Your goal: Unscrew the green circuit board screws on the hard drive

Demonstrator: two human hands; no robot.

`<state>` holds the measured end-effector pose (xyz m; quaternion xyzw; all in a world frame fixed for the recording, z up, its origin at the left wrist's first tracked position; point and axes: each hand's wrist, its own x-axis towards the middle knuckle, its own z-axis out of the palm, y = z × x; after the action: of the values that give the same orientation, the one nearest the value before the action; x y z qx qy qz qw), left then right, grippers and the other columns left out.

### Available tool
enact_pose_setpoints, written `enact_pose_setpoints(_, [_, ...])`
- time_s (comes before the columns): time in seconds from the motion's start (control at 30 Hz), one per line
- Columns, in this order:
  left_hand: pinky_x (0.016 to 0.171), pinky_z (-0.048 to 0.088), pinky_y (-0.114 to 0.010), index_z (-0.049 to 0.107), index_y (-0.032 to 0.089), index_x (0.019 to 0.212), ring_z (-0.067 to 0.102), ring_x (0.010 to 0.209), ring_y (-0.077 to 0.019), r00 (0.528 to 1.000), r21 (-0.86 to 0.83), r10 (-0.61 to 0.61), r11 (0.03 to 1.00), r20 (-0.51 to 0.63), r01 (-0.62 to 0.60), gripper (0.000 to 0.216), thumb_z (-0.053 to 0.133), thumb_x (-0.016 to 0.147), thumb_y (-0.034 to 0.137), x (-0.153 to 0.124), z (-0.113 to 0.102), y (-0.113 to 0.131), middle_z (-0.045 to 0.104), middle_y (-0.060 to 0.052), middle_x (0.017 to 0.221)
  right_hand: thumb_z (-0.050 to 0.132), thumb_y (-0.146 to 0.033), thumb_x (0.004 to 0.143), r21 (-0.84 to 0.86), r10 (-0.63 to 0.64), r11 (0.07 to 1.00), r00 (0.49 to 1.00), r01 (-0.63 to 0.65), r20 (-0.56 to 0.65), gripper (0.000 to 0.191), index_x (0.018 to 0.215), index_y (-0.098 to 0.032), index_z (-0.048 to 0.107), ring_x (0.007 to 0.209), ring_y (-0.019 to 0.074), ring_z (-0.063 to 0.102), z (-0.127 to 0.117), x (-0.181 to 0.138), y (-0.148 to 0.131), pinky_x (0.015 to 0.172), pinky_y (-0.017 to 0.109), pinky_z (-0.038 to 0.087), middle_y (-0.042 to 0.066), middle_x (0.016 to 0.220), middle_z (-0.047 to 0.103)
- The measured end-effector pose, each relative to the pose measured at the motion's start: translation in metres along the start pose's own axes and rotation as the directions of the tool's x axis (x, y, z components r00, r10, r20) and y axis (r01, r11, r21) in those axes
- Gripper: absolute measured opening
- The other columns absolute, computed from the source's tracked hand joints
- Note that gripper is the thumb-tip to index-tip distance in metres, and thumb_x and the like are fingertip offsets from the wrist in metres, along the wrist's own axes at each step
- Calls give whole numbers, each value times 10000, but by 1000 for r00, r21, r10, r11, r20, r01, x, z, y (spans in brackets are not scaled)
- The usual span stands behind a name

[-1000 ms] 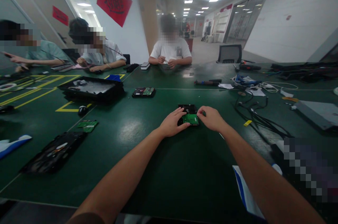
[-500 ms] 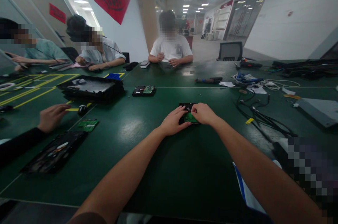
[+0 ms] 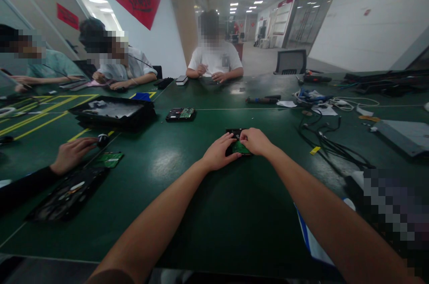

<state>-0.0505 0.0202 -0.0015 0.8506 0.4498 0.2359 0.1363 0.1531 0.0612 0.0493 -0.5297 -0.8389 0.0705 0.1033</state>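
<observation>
A hard drive with a green circuit board (image 3: 240, 147) lies flat on the dark green table in front of me, partly covered by my hands. My left hand (image 3: 218, 152) grips it from the left, with the thumb along the near edge and the fingers over the far part. Over the right side of the board, my right hand (image 3: 257, 141) has its fingers curled into a pinch; what they hold, if anything, is hidden. Farther left on the table sits another hard drive (image 3: 181, 114), its green board facing up, touched by neither hand.
At left a co-worker's hand (image 3: 74, 154) touches a small dark round object (image 3: 103, 140), near a black drive casing (image 3: 69, 194) and a loose green board (image 3: 112, 159). A black tray (image 3: 77, 112) stands behind. Cables (image 3: 330, 148) and a grey metal box (image 3: 404, 134) lie right.
The co-worker's hand at left has moved right to the small round object. My hands stay on the hard drive with almost the same pose; the whole view has shifted slightly.
</observation>
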Motion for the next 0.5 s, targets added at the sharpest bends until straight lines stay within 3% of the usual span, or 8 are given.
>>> enact_pose_setpoints(0.17, [1282,300,-474,545,188,1458,322,1563,-284,1000,0,5,1000,-10,-5,706,616,918,638,0,1,1,432,-120,1631,678,-209,881,41,19,999,1000,-19,-20,79,882,-227,755,943,216,691,-2,1,1,857,283,486,60,960,766])
enact_pose_setpoints(0.37, [1284,299,-478,538,188,1461,331,1557,-297,1000,-8,-5,1000,4,5,703,592,928,643,0,-3,4,426,-118,1634,534,-170,936,126,175,979,975,-159,-134,342,1261,-147,637,1064,236,684,-19,-3,15,913,318,504,130,1170,740])
enact_pose_setpoints(0.5, [1274,330,-470,547,181,1452,368,1533,-312,1000,-17,0,1000,-3,0,726,627,901,646,-1,-5,6,452,-128,1608,595,-130,882,316,178,942,968,-116,-175,461,1341,-165,566,1001,218,696,-36,-14,21,922,330,514,94,1156,746])
